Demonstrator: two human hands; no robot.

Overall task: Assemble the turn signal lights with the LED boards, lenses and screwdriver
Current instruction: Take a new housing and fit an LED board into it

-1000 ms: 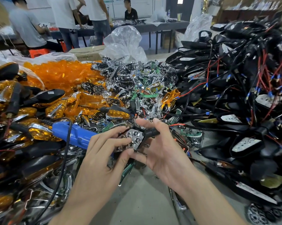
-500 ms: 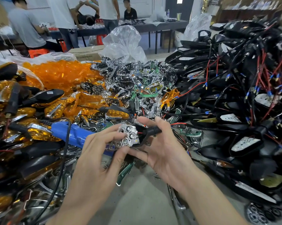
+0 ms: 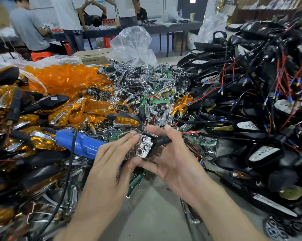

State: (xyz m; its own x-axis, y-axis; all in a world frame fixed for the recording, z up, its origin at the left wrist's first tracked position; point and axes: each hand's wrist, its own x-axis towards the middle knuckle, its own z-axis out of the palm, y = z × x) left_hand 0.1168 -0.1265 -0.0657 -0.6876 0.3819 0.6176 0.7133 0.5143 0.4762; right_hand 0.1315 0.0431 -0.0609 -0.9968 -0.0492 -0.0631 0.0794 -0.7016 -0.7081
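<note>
- Right hand [image 3: 174, 160] cradles the black light [image 3: 161, 141], thumb over its stem, likely to steady it.
- Left hand [image 3: 110, 164] pinches the chrome reflector [image 3: 144, 147] against it, apparently seating it.
- Blue screwdriver [image 3: 77, 142] lies just left of the grip, within reach.

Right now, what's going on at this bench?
A person is putting one turn signal together. The right hand grips the black housing by its stalk, while the left hand pinches the chrome reflector set against it. No orange lens is on it yet. The blue screwdriver lies untouched on the parts pile, near heaps of orange lenses and wired housings.
</note>
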